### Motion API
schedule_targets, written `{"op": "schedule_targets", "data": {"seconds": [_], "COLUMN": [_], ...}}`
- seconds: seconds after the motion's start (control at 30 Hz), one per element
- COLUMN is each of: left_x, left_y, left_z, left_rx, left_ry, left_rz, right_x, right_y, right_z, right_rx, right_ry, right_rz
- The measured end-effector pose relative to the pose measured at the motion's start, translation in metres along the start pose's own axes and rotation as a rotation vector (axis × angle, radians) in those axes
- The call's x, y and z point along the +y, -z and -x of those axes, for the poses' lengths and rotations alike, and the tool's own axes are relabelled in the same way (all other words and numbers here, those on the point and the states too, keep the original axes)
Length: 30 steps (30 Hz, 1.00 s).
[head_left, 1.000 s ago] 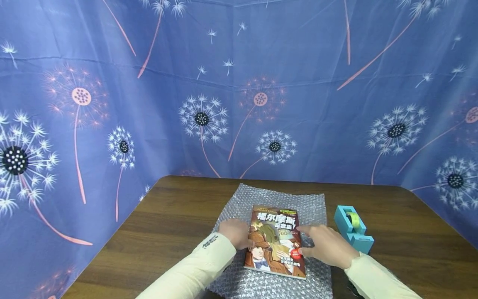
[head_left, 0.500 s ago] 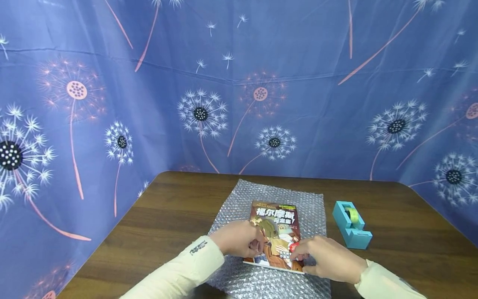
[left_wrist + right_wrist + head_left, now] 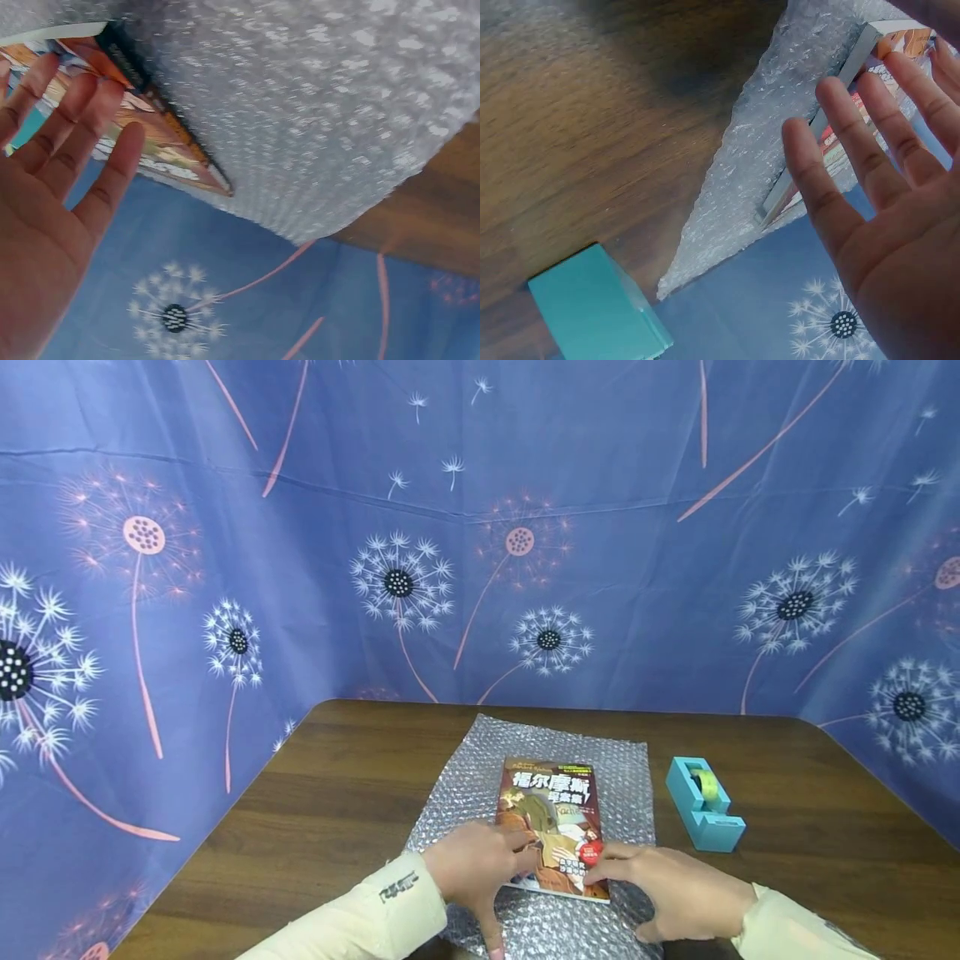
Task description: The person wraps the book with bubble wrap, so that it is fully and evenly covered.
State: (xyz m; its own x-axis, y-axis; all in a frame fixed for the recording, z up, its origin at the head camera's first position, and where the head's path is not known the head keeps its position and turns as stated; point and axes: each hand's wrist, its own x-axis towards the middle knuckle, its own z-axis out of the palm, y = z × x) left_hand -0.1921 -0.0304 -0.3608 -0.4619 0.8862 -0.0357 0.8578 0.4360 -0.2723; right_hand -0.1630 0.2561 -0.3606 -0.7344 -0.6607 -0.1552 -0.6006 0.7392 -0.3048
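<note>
A paperback book [image 3: 555, 814] with an illustrated brown cover and white Chinese lettering lies face up on a sheet of bubble wrap [image 3: 622, 772]. Over its lower left part is my left hand [image 3: 476, 864], thumb stretched down toward the wrap. My right hand [image 3: 675, 889] is at the lower right corner, fingertips over the cover. Both wrist views show spread, nearly straight fingers: the left fingers [image 3: 75, 112] by the book's spine side, the right fingers [image 3: 862, 135] by the page-edge side. Whether the fingertips touch the cover, I cannot tell.
A turquoise tape dispenser [image 3: 705, 810] with a yellow-green roll stands on the brown wooden table [image 3: 352, 777], right of the wrap. Behind the table hangs a blue dandelion-print cloth [image 3: 637, 568]. The wrap extends beyond the book on all sides.
Both hands have moved from the book's sides down toward its near edge. The left fingers, curled half a second ago, have spread, and its thumb has swung toward me. The book stays on the wrap.
</note>
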Motion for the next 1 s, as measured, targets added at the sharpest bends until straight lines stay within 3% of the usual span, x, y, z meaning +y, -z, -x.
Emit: {"op": "schedule_targets", "data": {"seconds": [0.17, 0.3, 0.6, 0.7, 0.8, 0.93, 1.0], "left_x": [0.009, 0.011, 0.013, 0.013, 0.010, 0.002, 0.000], "left_y": [0.000, 0.002, 0.011, 0.012, 0.012, 0.009, 0.007], "left_z": [0.001, 0.001, 0.007, 0.012, 0.014, 0.015, 0.015], "left_rx": [-0.012, -0.015, -0.083, -0.066, -0.035, 0.007, 0.026], "left_ry": [0.022, 0.035, 0.066, 0.038, 0.001, -0.016, -0.007], "left_rz": [-0.108, -0.142, -0.126, -0.107, -0.032, 0.110, 0.160], "right_x": [0.002, 0.005, 0.013, 0.016, 0.018, 0.019, 0.019], "right_y": [-0.001, -0.003, -0.005, -0.006, -0.007, -0.008, -0.008], "right_z": [0.007, 0.011, 0.015, 0.015, 0.018, 0.020, 0.020], "right_rx": [-0.053, -0.059, -0.025, -0.017, -0.022, -0.036, -0.033], "right_ry": [0.012, 0.033, 0.086, 0.151, 0.202, 0.193, 0.148], "right_rz": [-0.016, -0.017, -0.042, -0.071, -0.100, -0.097, -0.095]}}
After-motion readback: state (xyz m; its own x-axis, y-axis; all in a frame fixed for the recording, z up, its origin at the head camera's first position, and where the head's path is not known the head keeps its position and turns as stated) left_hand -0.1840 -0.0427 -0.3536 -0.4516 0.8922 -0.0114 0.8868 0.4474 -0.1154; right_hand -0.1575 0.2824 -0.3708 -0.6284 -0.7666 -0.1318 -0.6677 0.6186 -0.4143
